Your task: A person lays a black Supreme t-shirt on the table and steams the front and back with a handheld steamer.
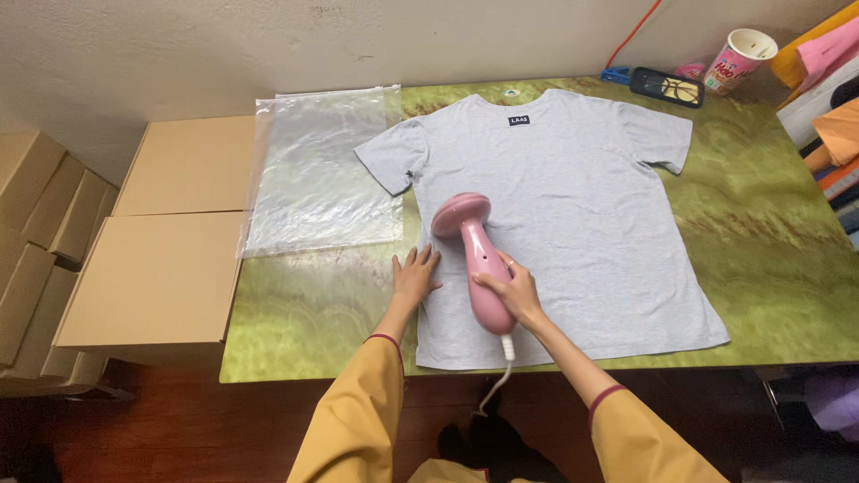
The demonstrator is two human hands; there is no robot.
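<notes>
1. I see my right hand (512, 291) wrapped tight around the handle of the pink garment steamer (477, 255).
2. The steamer's long axis runs near to far, leaning slightly left, with its broad head pointing far.
3. It rests on the left part of the grey T-shirt (573, 206).
4. My left hand (414, 277) lies flat, fingers spread, on the shirt's left edge.
5. The shirt lies on the green table (761, 259).

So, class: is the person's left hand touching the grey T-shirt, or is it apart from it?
Touching. The head view shows the left hand lying flat, fingers spread, on the left edge of the grey T-shirt, with no gap between palm and cloth.
</notes>
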